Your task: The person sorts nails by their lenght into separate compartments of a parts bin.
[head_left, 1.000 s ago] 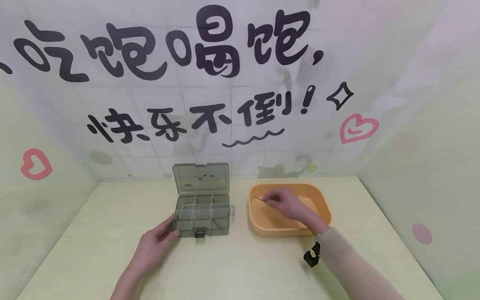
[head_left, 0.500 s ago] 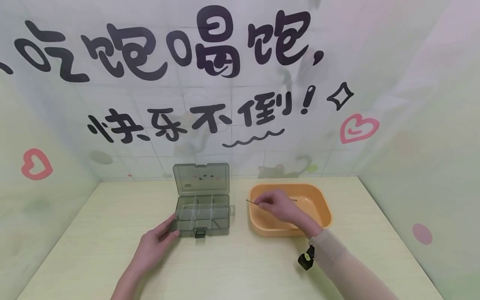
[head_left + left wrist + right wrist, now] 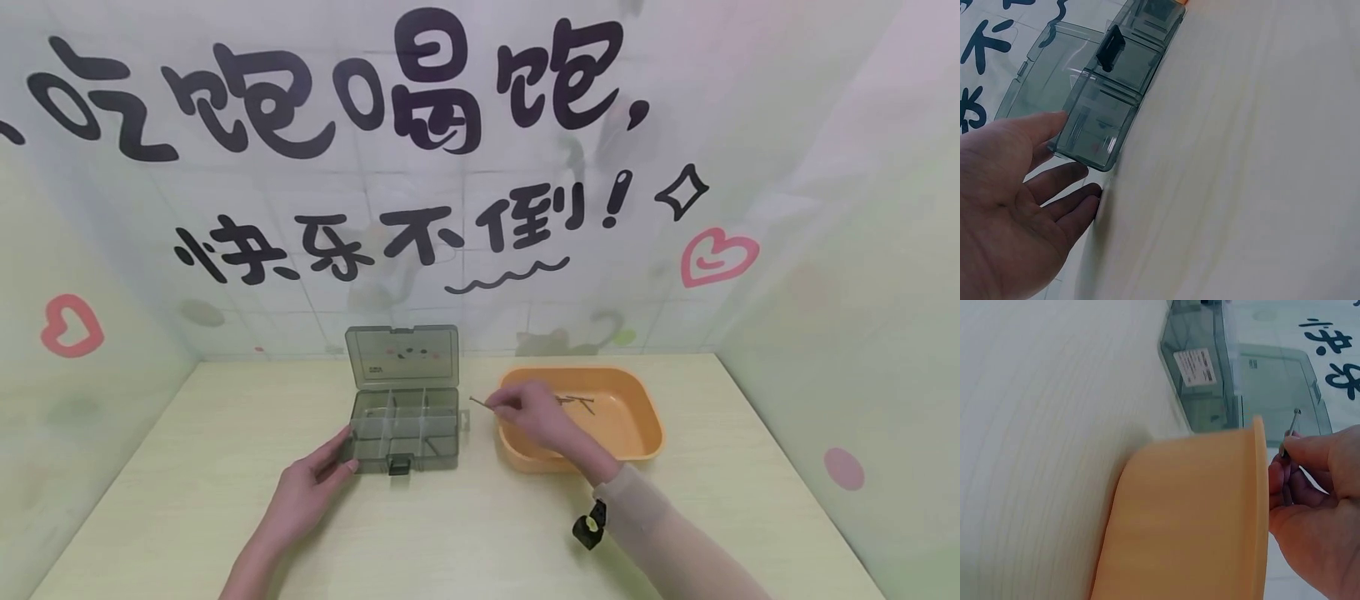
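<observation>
My right hand (image 3: 534, 412) pinches a thin metal screw (image 3: 482, 403) between thumb and fingers, over the left rim of the orange bin (image 3: 630, 425). The screw's round head (image 3: 1297, 412) points away from the fingers in the right wrist view. Several thin screws (image 3: 585, 403) lie in the bin. To its left stands a grey see-through compartment box (image 3: 405, 425) with its lid (image 3: 402, 358) raised. A thin dark piece lies in its front right compartment. My left hand (image 3: 303, 496) holds the box's left end with thumb and index finger; its other fingers hang loosely curled.
The box and bin stand side by side on a pale wooden table (image 3: 465, 533), with a narrow gap between them. A printed backdrop (image 3: 480, 192) rises behind, and similar panels flank both sides. A black device (image 3: 590, 527) sits at my right wrist.
My right hand has moved left with the screw, from over the bin's inside to its left rim, nearer the box. More screws in the bin have come into view. The left hand stays put.
</observation>
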Motion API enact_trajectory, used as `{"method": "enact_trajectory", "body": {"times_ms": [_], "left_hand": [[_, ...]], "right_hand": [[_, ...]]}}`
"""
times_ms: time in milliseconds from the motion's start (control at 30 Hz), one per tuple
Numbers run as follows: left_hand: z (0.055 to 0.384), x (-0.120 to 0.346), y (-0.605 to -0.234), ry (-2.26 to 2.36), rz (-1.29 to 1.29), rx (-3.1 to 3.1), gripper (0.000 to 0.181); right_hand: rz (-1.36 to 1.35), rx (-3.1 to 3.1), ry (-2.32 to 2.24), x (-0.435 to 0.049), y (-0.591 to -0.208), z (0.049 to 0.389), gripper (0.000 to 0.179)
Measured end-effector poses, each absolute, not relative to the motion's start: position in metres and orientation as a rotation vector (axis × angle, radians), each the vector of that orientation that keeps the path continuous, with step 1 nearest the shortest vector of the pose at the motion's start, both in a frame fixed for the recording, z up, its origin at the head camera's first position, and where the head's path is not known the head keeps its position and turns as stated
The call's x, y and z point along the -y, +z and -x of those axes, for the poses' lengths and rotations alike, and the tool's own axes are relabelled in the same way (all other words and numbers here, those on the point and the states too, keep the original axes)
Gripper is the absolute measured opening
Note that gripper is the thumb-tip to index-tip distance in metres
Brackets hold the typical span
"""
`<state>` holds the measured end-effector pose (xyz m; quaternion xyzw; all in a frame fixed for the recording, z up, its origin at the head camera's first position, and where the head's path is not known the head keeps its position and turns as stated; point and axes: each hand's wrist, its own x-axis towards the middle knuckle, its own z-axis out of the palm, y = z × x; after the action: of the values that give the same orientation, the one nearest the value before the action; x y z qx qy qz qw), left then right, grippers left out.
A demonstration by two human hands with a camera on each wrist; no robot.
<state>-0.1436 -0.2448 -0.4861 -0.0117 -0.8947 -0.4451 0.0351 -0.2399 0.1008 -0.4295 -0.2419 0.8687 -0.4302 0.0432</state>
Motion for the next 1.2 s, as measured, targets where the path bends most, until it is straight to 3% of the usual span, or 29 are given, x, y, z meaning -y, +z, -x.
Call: {"method": "enact_trajectory", "body": {"times_ms": [600,833,1200], "left_hand": [[0.146,0.246,-0.485,-1.376,0.046,2.744,0.058],[0.145,0.245,-0.486,-1.375,0.057,2.745,0.058],[0.142,0.245,-0.485,-1.364,0.041,2.753,0.058]], "right_hand": [[0.649,-2.714,-1.398,-0.036,-0.426,0.214,0.016],[0.679,-2.759,-1.345,-0.027,-0.431,0.2,0.02],[0.633,-2.75,-1.36,-0.023,-0.442,0.204,0.019]]}}
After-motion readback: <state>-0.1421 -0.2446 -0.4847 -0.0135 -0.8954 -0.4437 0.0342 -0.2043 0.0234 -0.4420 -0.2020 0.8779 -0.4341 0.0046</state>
